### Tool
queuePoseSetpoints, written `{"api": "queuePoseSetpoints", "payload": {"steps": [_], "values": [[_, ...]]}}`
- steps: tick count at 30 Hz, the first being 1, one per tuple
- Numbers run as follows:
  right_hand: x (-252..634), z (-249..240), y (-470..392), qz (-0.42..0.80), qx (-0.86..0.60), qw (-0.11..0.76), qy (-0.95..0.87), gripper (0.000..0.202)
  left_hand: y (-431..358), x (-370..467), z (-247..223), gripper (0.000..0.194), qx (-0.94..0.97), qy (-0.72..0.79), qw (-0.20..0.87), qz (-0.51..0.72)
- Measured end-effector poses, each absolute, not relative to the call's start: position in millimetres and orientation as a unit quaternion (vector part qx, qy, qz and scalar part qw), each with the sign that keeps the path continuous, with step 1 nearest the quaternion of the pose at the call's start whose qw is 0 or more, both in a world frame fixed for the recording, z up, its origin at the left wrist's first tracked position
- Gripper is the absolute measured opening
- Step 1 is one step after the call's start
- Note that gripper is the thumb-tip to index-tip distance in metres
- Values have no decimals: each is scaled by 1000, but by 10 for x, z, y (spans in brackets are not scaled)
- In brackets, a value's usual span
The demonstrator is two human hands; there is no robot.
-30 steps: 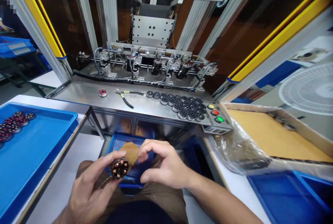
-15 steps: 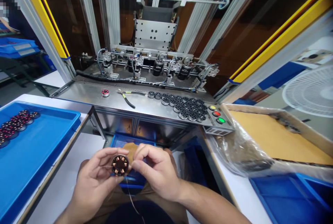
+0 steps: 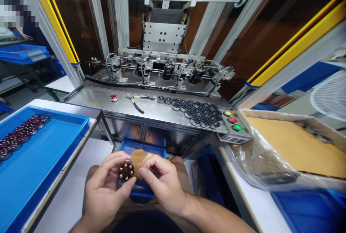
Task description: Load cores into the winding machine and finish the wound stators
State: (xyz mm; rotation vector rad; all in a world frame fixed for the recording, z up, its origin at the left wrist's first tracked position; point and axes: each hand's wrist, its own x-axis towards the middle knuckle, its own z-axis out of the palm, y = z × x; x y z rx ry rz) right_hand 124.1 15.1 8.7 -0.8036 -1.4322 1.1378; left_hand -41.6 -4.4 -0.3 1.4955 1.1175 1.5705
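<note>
My left hand [image 3: 106,186] grips a small round motor stator [image 3: 126,171] by its rim, its copper windings facing me. Just right of it, my right hand [image 3: 163,182] has thumb and forefinger pinched together. Whatever lies in that pinch is too small to make out. Behind the fingers shows a brown sheet-like piece [image 3: 137,157], partly covered by my hands. On the metal bench ahead rest one stator with red parts [image 3: 114,97], cutting pliers [image 3: 136,103] with black and yellow-green handles, and a cluster of black, unwound-looking stator cores [image 3: 198,111].
A blue tray [image 3: 65,132] at left carries several wound stators [image 3: 23,132]. Behind the bench stands a machine with several black cylindrical stations [image 3: 169,71]. Push buttons [image 3: 232,120] sit at the bench's right end, beside a plastic-lined box [image 3: 286,146]. Another person is at far left.
The view has shifted, so the bench appears slightly further right. The stator has turned a little in my left hand. A thin wire that hung below it no longer shows.
</note>
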Motion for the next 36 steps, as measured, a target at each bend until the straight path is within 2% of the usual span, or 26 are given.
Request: {"api": "queuePoseSetpoints", "payload": {"steps": [4,7,10,15,17,20,22,23,27,31,34,36], "values": [[1222,99,168,522,-283,550,-587,24,-98,-419,17,48,645,430,222,592],[1172,121,157,539,-263,543,-588,24,-114,-437,17,46,679,422,176,575],[1106,81,119,550,-305,559,-540,26,-115,-454,-20,44,675,437,157,573],[1094,-3,88,547,-333,569,-515,24,-115,-496,-72,47,672,436,169,574],[1124,18,95,509,-318,577,-554,19,-113,-519,-59,49,679,434,167,567],[1144,96,110,450,-290,590,-604,28,-103,-545,-29,48,699,424,166,552],[1126,148,122,438,-291,599,-604,14,-97,-553,-21,50,711,413,159,546],[1111,168,130,440,-303,601,-594,11,-96,-555,-23,52,714,407,156,547],[1062,183,156,494,-350,596,-528,24,-109,-549,-42,56,709,387,188,559],[1075,133,130,543,-310,592,-508,24,-118,-530,-15,50,637,396,261,607],[1094,103,81,563,-279,576,-523,33,-111,-516,28,46,589,407,296,633],[1096,100,54,561,-278,567,-536,26,-104,-506,50,44,573,414,305,638]]}}
